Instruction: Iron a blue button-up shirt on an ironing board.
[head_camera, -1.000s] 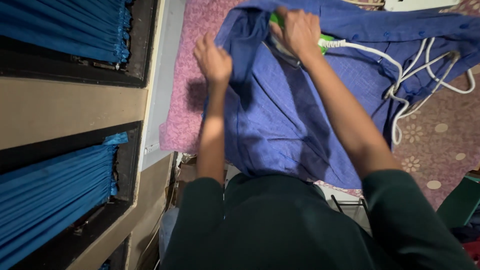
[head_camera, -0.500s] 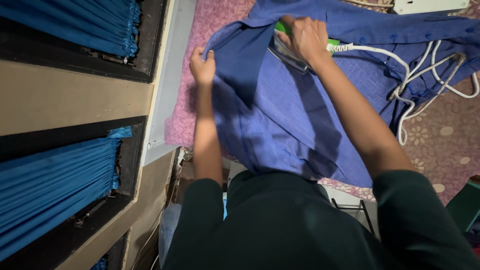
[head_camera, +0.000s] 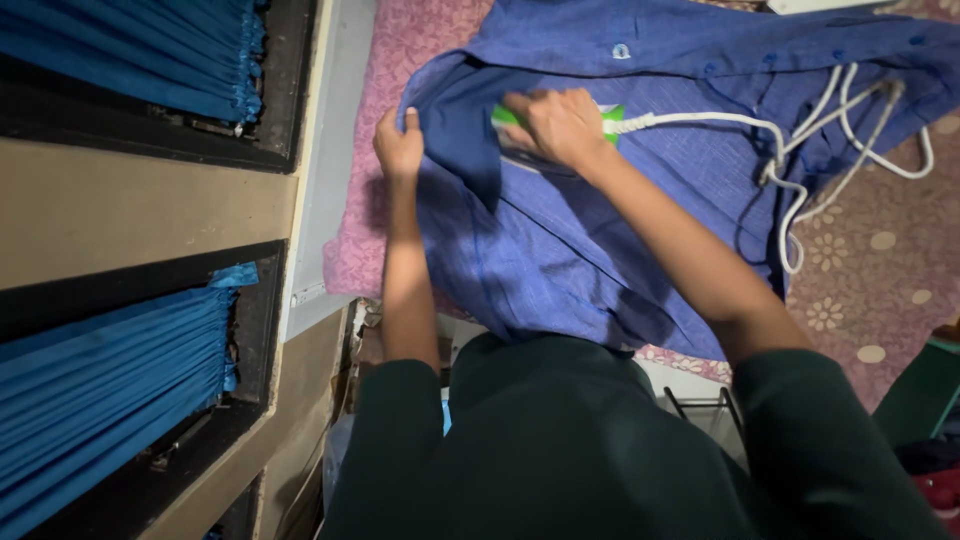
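Pressing is the step in hand: the right hand (head_camera: 555, 125) is closed around the handle of a green-trimmed iron (head_camera: 520, 135) that sits flat on a blue shirt (head_camera: 560, 250), near the left edge of the desk (head_camera: 375, 230). The left hand (head_camera: 398, 148) pinches the shirt's edge between curled fingers and thumb, holding the cloth taut just beside the iron's nose. The shirt lies spread over most of the desk, its lower part hanging off the near edge toward the person and its buttoned front running along the far edge. By my reading the stroke is working toward the folded seam at the left hand, so the next move would call for keeping that tension while the iron glides without running onto the fingers (they sit close to the soleplate). The shirt is a woven, slightly slubby fabric with a faint crosshatch, soft and creased in broad folds. The desk wears a pink padded cover (head_camera: 420, 40) with a small floral texture, giving way toward the right edge to a mauve cloth with pale flower medallions. A white cord (head_camera: 800, 190), partly a ribbed strain relief at the iron, loops loosely across the shirt toward the far right corner. Pleated blue curtains (head_camera: 110, 380) hang beyond the left edge.
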